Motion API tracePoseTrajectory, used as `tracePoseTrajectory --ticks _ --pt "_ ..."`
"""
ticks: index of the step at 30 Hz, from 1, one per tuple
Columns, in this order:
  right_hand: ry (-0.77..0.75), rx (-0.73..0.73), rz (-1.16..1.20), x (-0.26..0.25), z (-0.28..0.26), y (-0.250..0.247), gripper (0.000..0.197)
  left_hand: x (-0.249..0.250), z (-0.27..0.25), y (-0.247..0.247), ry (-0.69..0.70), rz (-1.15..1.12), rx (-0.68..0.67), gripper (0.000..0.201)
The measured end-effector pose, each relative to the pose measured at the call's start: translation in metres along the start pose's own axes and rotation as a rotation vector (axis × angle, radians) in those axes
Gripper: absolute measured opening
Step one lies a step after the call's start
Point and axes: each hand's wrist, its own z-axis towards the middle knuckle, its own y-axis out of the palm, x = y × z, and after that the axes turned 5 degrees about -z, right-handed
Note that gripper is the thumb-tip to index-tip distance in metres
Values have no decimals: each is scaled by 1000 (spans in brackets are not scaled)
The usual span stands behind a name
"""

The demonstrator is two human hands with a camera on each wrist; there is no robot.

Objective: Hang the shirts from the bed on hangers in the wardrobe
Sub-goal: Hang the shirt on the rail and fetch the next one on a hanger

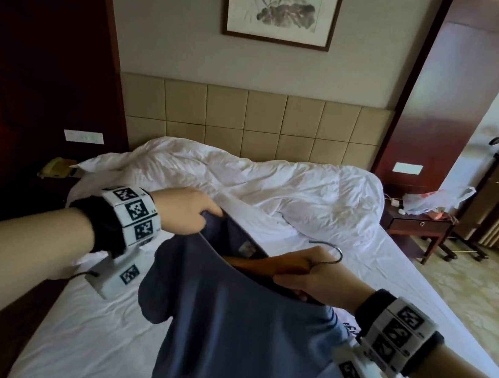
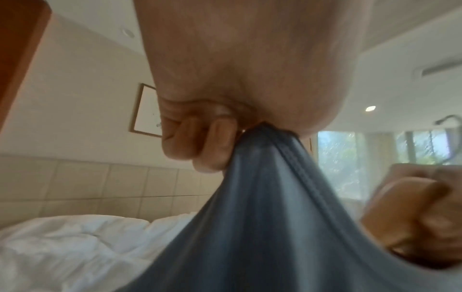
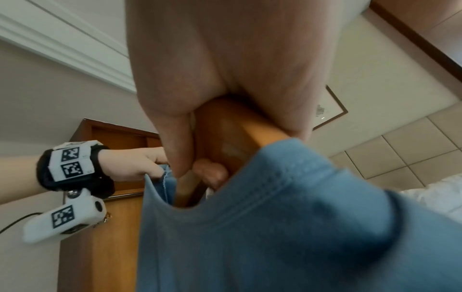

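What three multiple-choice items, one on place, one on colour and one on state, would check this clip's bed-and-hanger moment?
1. Where does the wooden hanger sit?
A. Flat on the bed
B. Partly inside the shirt's neck opening
C. On the nightstand

2. What colour is the shirt?
A. Blue-grey
B. Red
C. White

3. What is the left hand doing?
A. Hanging open, idle
B. Pressing flat on the duvet
C. Gripping the shirt's collar edge

Answers:
1 B: the right hand holds the hanger with one end tucked into the neck.
2 A: the fabric reads blue-grey in all three views.
3 C: the left wrist view shows its fingers curled round bunched cloth.
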Motion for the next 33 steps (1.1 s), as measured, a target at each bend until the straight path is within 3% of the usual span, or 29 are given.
tracePoseTrajectory --ticks 3,5,8,9,12,15,18,24,27,29,33 --pt "-19 -10 10 -22 8 -4 14 11 -5 9 34 67 35 33" --pt "-36 -27 37 -34 13 -9 9 10 -10 15 119 77 136 35" --pt "-59 -37 -1 -54 18 -16 15 9 -20 25 253 -81 182 52" --pt "-51 -31 -5 -61 19 -18 7 9 -20 32 270 -109 209 46" --pt "-65 -26 -49 -77 23 -22 17 8 -18 45 327 -159 425 17" --pt "-110 54 -120 -81 28 -29 12 -2 -18 47 334 -215 536 16" --pt "-50 107 -229 -71 33 -32 5 -15 -23 45 361 -249 631 14" --pt "47 201 -408 -48 50 -23 29 -42 -28 50 276 -153 724 27" --pt "32 195 -480 -48 52 -10 20 -49 -35 65 191 9 770 43" --pt "-14 153 -538 -52 53 -5 18 -53 -45 72 129 54 779 51" --pt "-119 -76 -610 -68 63 4 21 -63 -75 78 -40 65 744 52"
